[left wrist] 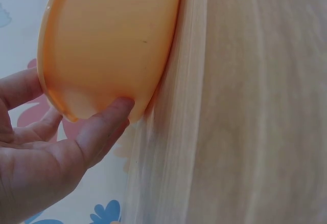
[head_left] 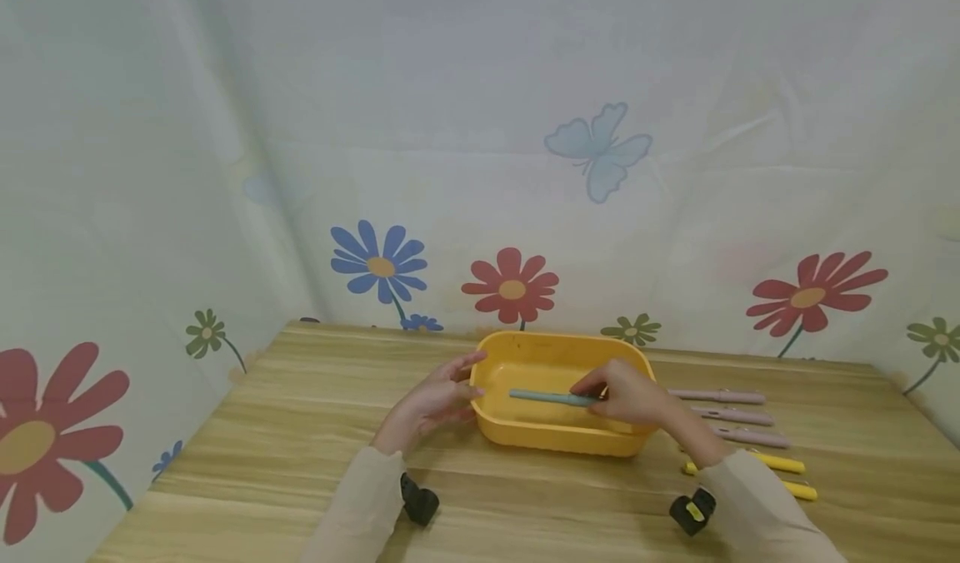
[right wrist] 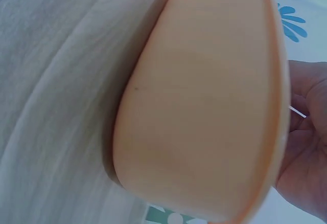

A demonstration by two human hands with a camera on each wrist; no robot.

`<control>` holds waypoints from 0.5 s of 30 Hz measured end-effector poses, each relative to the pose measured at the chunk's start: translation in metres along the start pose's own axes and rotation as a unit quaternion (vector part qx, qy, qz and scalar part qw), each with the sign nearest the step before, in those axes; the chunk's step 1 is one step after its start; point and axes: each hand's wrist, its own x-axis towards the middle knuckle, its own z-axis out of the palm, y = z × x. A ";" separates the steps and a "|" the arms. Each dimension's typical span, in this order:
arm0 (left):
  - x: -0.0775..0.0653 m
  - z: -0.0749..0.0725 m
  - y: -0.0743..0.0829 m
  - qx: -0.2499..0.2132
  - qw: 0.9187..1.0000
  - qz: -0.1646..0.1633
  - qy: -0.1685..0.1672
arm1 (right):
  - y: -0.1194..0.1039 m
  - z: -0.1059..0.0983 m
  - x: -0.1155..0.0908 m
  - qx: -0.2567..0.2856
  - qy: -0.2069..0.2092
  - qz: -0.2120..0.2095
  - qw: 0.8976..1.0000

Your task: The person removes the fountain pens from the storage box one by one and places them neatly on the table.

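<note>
A yellow plastic basin [head_left: 525, 440] with rounded corners stands on the wooden table. My right hand [head_left: 633, 392] reaches over its right side and pinches a teal pen [head_left: 547, 396] between thumb and fingers. The pen lies nearly level over the basin's inside; its right end is hidden by the hand. In the right wrist view, the basin's outer wall [right wrist: 194, 96] covers part of the hand. At the basin's left end, my left hand [head_left: 438, 396] touches the rim and outer wall with fairly straight fingers [left wrist: 104, 127].
Right of the basin lie several pens in a column: lilac pens [head_left: 750, 419] farther back and yellow pens [head_left: 780, 463] nearer, partly covered by the right forearm. A flower-printed cloth [head_left: 450, 171] hangs behind the table [head_left: 315, 405]. Each wrist bears a small black camera [head_left: 420, 500].
</note>
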 end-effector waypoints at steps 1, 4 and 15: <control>0.000 0.000 0.000 0.001 1.000 0.000 0.001 | -0.001 -0.002 -0.001 0.002 0.001 0.002 1.000; 0.001 0.000 0.001 0.002 1.000 0.000 0.002 | -0.002 -0.006 -0.006 0.004 0.011 0.002 1.000; 0.000 -0.001 0.000 -0.003 1.000 0.003 -0.013 | 0.000 -0.018 -0.027 0.024 0.031 0.023 0.999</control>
